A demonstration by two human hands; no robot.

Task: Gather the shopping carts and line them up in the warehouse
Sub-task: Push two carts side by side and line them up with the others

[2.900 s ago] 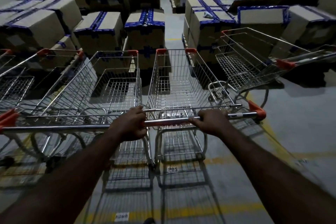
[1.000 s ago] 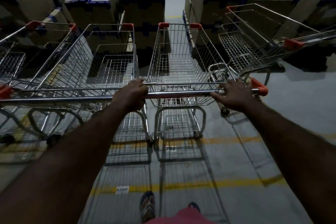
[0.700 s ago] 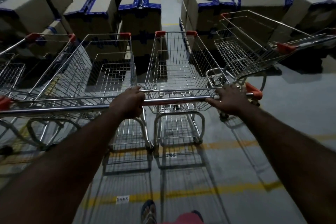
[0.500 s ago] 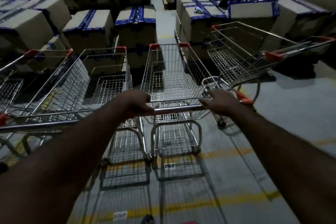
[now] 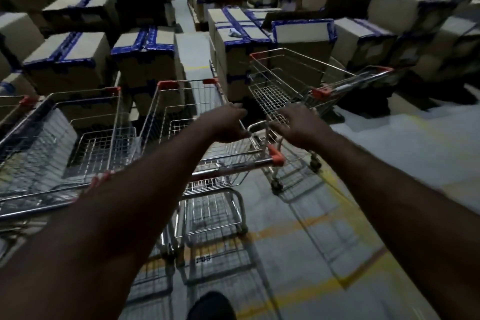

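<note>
Both hands are off the handle (image 5: 233,167) now — left hand (image 5: 226,126) grips the middle cart (image 5: 187,101) by its rim, right hand (image 5: 298,127) touches the angled cart (image 5: 275,96), fingers straight.

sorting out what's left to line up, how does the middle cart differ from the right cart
The middle cart sits square in the row, handle toward the person; the right cart is turned askew, handle pointing right. The middle cart stands side by side with the left cart; the right cart stands out of line. Both are empty wire carts with orange corner caps.
</note>
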